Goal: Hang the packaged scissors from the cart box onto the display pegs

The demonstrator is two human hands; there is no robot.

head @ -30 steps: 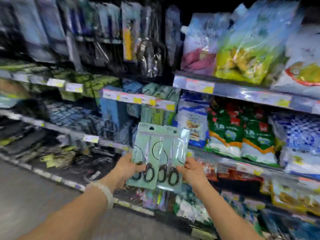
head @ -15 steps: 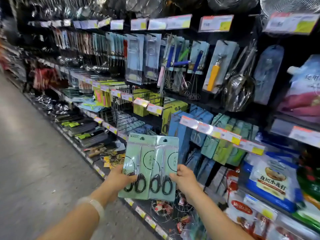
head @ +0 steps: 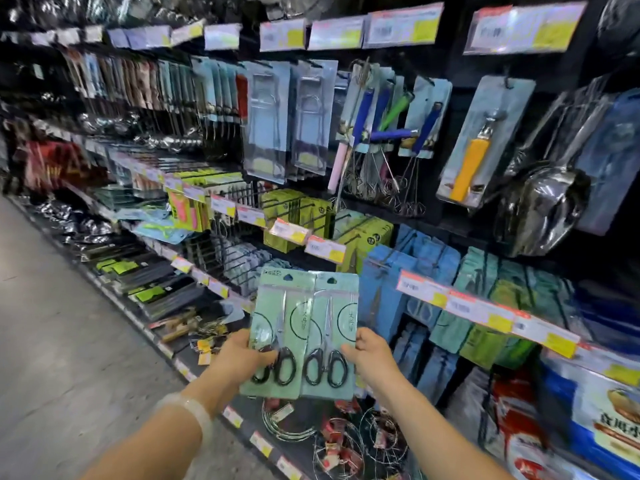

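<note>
The left hand (head: 242,358) curls its fingers (head: 266,356) round the lower left edge of one packaged scissors (head: 280,327), thumb lying over a black loop handle. The right hand (head: 372,355) pinches the lower right edge of a second scissors pack (head: 330,336) in the same way. Both packs are flat pale-green cards under glossy clear plastic, rectangular with rounded corners and a notched hang hole at the top; the two overlap slightly along their inner edges and stand upright in the air, in front of the shelving and apart from it. Behind them, black wire pegs (head: 239,199) jut from the dark back panel, some bare, though blur makes their tips hard to judge. A price-tag rail (head: 485,311) runs along the shelf edge to the right. Smooth grey floor (head: 52,323) lies open on the left.
</note>
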